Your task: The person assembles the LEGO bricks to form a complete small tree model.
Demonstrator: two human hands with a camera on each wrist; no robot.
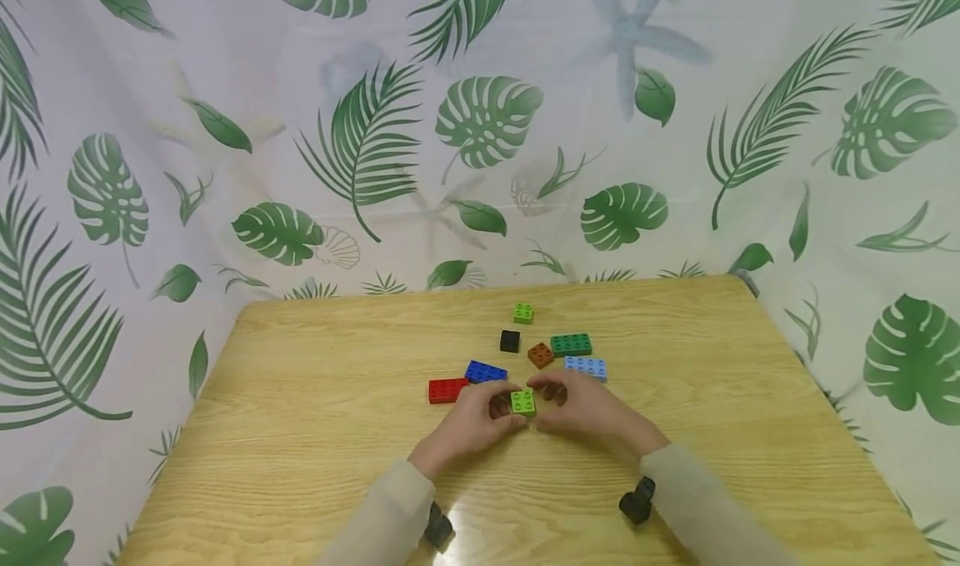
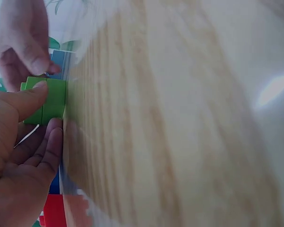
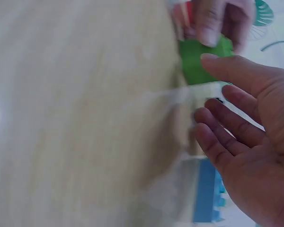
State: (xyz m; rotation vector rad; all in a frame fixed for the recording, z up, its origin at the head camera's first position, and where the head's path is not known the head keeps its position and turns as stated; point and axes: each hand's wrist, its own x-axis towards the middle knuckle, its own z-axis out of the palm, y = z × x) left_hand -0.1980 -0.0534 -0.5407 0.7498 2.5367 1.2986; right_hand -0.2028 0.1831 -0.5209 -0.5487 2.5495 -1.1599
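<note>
left hand [image 1: 471,423] fingers clamped on lime brick [image 1: 522,402] | right hand [image 1: 583,408] fingers likewise; wooden table [image 1: 300,399]

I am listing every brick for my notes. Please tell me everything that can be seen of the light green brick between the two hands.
The light green brick is a small square block of glossy plastic with four round studs on top. It sits studs up on the wooden table, in front of the other bricks. The left hand and the right hand pinch it from opposite sides with thumbs and fingertips. In the left wrist view it seems two layers high.
</note>
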